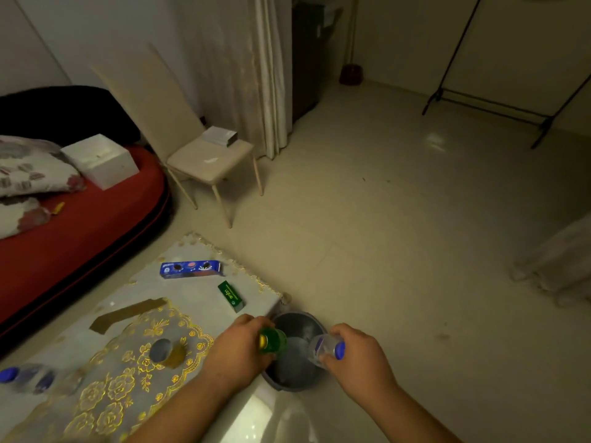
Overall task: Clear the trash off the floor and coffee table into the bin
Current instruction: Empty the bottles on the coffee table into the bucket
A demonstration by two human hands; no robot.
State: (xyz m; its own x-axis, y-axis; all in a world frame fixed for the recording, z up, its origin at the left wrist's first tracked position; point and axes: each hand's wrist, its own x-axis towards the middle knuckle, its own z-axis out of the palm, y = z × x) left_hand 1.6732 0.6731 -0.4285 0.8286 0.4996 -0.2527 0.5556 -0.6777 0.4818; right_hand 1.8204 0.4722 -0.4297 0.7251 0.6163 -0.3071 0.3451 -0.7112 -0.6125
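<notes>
A grey bin stands on the floor at the coffee table's right corner. My left hand grips a green bottle with a yellow cap over the bin's left rim. My right hand holds a clear plastic bottle with a blue cap over the bin's right side. On the coffee table lie a blue cookie box, a small green box, a brown strip of tape, a small roll or cup and a clear bottle with a blue cap at the left edge.
A red mattress with a pillow and a white box lies to the left. A beige chair stands beyond the table by a curtain. A black rack is at the far right. Pale tiled floor stretches to the right.
</notes>
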